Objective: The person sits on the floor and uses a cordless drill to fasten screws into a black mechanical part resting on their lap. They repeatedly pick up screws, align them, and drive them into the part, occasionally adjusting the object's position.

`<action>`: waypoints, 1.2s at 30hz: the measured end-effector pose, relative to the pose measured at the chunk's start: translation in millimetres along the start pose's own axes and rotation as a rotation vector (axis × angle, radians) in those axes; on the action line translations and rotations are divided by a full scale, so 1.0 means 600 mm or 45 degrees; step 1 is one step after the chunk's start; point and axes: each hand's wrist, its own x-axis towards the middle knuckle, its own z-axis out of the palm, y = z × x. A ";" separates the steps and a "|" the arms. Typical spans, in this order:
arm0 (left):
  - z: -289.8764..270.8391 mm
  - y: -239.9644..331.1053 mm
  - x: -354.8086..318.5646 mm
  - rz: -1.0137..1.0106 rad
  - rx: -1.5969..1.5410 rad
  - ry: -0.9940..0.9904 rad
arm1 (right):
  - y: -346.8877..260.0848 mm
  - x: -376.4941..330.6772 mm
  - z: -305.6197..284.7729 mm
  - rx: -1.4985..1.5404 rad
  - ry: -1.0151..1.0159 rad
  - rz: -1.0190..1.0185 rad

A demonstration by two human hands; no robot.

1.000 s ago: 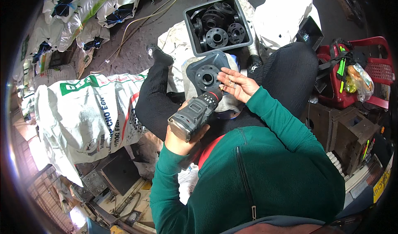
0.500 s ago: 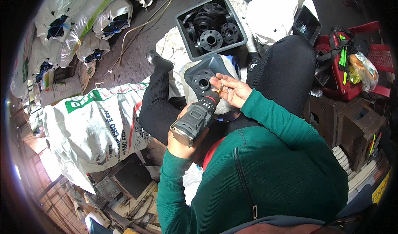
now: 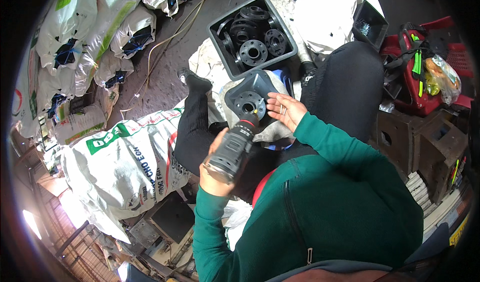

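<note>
My left hand (image 3: 214, 183) is wrapped round a grey-black cordless drill (image 3: 231, 153). The drill's bit tip, pale yellow, points at a black round flange (image 3: 242, 105) with a ring of holes. That flange lies at the base of a dark grey, square flared plastic piece (image 3: 260, 83), which rests between my legs on a pale, rounded support (image 3: 229, 91). Right beside the flange, my right hand (image 3: 290, 112) is turned palm up with curled fingers. Small, thin metal pieces that look like screws (image 3: 283, 110) show between them; their exact shape is too small to tell.
Just beyond stands a grey bin (image 3: 216, 44) of black flanges. A smaller dark bin (image 3: 369, 28) holds small metal bits. White sacks (image 3: 125, 169) lie to the left; a red plastic chair (image 3: 417, 89) carrying a bag and brown metal blocks (image 3: 420, 137) are at the right.
The drill has drawn back a little toward me, away from my right hand. My right hand has shifted slightly right, uncovering more of the flange. The view has moved slightly.
</note>
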 end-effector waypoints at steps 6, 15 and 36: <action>-0.014 -0.043 0.026 -0.366 -0.302 -0.085 | 0.025 0.049 -0.010 -0.636 0.063 -0.235; -0.017 -0.066 0.088 -0.351 -0.271 -0.238 | 0.032 0.059 -0.006 -0.652 0.008 -0.207; -0.015 -0.082 0.151 -0.155 -0.108 -0.394 | 0.021 0.070 0.007 -1.017 -0.048 -0.256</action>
